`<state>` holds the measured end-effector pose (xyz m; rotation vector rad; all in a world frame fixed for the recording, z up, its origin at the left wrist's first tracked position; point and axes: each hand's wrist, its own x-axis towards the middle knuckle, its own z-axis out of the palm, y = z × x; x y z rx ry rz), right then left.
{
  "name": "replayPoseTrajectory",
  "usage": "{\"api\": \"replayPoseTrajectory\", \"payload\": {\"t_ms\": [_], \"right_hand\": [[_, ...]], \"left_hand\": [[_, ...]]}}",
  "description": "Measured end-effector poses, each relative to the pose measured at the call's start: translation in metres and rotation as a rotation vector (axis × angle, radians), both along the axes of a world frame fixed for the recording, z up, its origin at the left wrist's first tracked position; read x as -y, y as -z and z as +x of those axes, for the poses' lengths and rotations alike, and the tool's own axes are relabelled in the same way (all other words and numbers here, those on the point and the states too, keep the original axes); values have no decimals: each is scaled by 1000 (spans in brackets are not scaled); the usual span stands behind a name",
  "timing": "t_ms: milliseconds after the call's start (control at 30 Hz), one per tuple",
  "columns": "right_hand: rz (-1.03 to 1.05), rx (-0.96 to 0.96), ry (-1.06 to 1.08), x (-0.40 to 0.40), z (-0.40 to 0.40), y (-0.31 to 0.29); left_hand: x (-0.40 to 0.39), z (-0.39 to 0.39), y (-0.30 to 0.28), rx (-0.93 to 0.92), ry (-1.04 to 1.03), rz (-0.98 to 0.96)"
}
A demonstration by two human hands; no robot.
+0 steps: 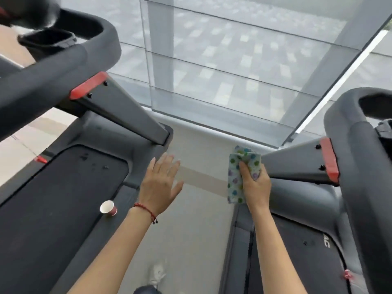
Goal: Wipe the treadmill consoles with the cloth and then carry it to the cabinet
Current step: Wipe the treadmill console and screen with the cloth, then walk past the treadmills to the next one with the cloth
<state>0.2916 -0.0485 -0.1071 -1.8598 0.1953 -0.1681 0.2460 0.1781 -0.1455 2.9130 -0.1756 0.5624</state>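
Cloth (240,175) bunched in the right hand's (255,183) closed grip between treadmills, left hand (159,185) open and empty; cabinet unseen, carrying apparently not finished

polka-dotted cloth (235,183), red cup (108,208), black treadmill (63,187)

I'm standing in the aisle (191,240) between 2 treadmills, the left treadmill (63,198) on one side and the right treadmill (318,251) on the other. A paper cup (108,207) lies tipped on the left treadmill's side rail, just beside my left hand (160,185), which hovers spread over the aisle floor. My right hand (255,183) is further right, gripping the cloth (239,172) at the near end of the right treadmill's upright (297,164). Ahead of both machines stands a glass wall (233,60). My shoe (157,274) is on the floor below, between my arms.
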Motion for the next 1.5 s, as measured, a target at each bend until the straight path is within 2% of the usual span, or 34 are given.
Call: {"api": "replayPoseTrajectory", "payload": {"t_ms": [400,633,1033,1233,1500], "right_hand": [[-68,-69,-443,-84,-75,33],[-141,-120,-693,-152,-145,51],[-284,-242,-1192,-250,-353,96],[-365,-241,-1445,-283,-458,107],[-474,-160,-1799,-317,-575,109]], "left_hand": [[-37,-164,35,-88,-426,-74],[-61,-272,53,-120,-683,-137],[-77,-519,94,-196,-1129,-303],[-65,-625,104,-282,-1323,-360],[-33,-723,109,-180,-1646,-408]]}}
